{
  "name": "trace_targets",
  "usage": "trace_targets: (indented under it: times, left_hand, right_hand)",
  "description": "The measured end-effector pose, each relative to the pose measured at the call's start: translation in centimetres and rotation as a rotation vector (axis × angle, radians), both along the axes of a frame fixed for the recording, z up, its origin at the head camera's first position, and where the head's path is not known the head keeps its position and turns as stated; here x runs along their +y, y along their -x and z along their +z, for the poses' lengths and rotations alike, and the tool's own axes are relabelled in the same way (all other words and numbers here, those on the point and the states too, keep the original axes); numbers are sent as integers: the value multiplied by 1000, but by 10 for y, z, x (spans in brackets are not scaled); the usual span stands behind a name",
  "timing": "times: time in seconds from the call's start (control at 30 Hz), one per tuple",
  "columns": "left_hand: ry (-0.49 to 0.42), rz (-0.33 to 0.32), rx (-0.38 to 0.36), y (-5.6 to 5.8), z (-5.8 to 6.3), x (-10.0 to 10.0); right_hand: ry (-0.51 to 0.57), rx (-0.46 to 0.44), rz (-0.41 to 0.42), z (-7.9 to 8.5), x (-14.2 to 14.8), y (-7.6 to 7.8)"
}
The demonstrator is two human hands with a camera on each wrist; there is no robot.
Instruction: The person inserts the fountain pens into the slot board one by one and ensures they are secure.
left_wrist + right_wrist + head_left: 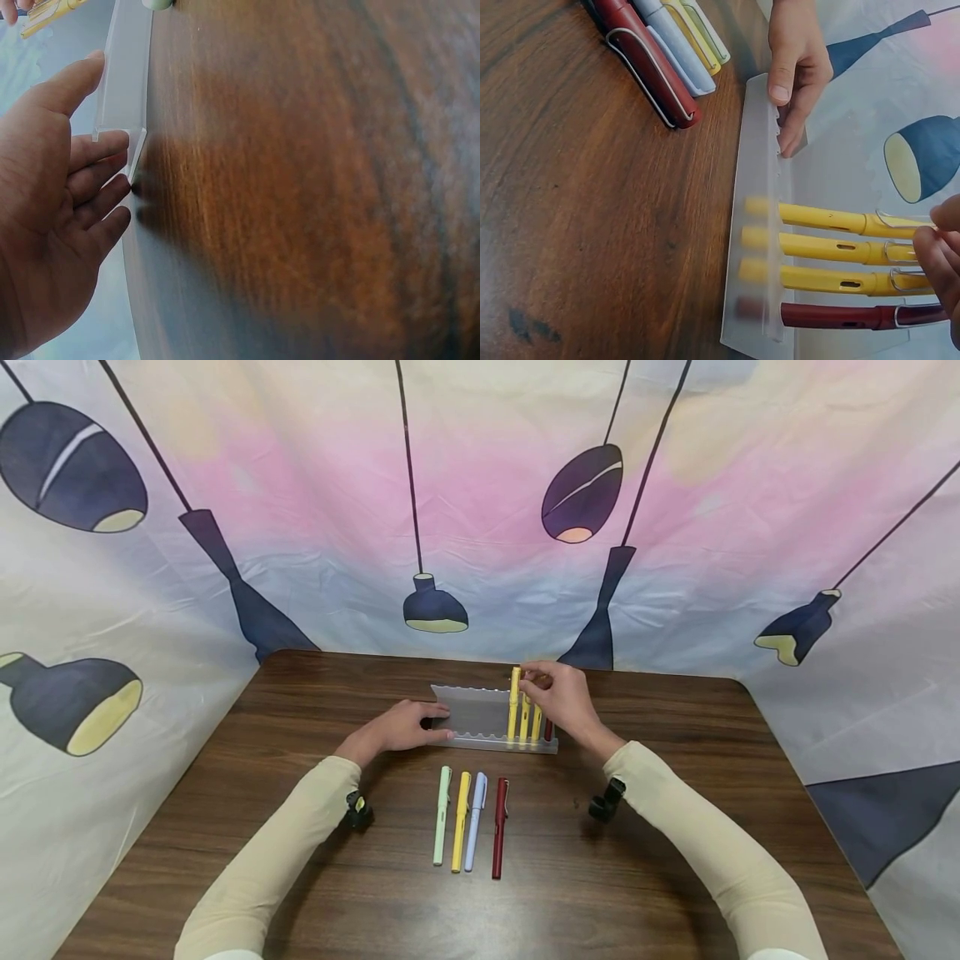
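Note:
A clear plastic pen stand [495, 744] with a notched front ledge holds three yellow pens and a dark red pen [832, 316] upright at its right end. My right hand [564, 696] pinches the cap end of the leftmost yellow pen [513, 706], whose lower end sits behind the ledge. The other two yellow pens [829, 246] stand between it and the red one. At the stand's left end rests my left hand [405, 725], its thumb [780, 86] on the front ledge and its relaxed fingers [105, 165] against the end.
Before the stand, a mint green pen [442, 814], another yellow pen [461, 821], a light blue pen [476, 821] and another dark red pen [499, 827] lie side by side on the wooden table [360, 893]. A printed cloth [495, 485] hangs behind the table.

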State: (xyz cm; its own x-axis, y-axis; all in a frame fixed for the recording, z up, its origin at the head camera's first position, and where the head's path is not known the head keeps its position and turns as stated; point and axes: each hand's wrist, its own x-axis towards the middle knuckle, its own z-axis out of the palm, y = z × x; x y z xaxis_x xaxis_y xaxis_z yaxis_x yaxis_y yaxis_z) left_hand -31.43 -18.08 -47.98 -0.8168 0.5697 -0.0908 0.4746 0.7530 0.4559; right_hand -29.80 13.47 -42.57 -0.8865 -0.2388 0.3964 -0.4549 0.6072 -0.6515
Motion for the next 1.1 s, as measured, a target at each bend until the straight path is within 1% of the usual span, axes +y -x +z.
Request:
trace_targets:
  times: [0.3, 0.53, 0.87, 0.97, 1.1]
  left_hand:
    - [15, -7, 3, 2, -3, -1]
    - [16, -20, 9, 3, -3, -1]
    - [21, -19, 7, 2, -1, -1]
    - [23, -16, 12, 2, -1, -1]
    - [21, -17, 14, 3, -2, -1]
  right_hand:
    - [16, 12, 3, -2, 12, -9]
    - [21, 4, -4, -7, 16, -22]
    - [42, -45, 24, -23, 12, -46]
    - [29, -58, 19, -29, 11, -54]
    - [24, -100, 9, -35, 9, -65]
